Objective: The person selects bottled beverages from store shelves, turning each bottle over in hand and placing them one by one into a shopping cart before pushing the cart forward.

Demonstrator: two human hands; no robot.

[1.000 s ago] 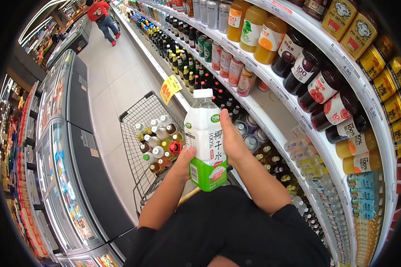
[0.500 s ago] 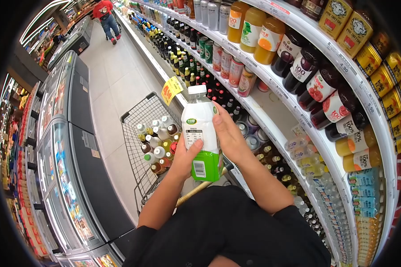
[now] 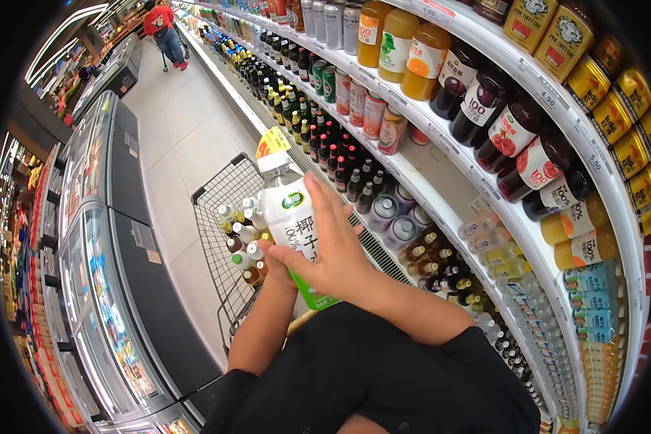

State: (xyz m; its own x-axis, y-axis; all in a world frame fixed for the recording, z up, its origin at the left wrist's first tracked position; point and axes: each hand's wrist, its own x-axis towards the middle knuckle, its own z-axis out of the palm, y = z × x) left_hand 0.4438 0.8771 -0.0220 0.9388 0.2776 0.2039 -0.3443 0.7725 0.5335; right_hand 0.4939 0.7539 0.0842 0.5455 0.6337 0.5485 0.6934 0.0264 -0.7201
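Observation:
A white and green bottle of coconut water (image 3: 278,215) is tilted in front of me, its clear neck and white cap up and to the left. My right hand (image 3: 331,249) wraps its right side, thumb across the front label and fingers up along the edge. Lower on the left side, my left hand (image 3: 276,269) also grips the bottle, though part of it is hidden. Large dark characters and "100%" show on the label. Behind the bottle, a wire shopping cart (image 3: 208,210) holds several capped bottles (image 3: 236,244).
Curving along the right is a drinks shelf (image 3: 448,137) with juice bottles (image 3: 425,61), cans (image 3: 390,129) and beer bottles. Freezer cabinets (image 3: 105,275) line the left. Down the tiled aisle (image 3: 188,145) stands a person in a red top (image 3: 165,36).
The bottle has turned from its barcode and nutrition side to its front label, tilting left. My right hand has moved across its front. The distant person has shifted slightly left.

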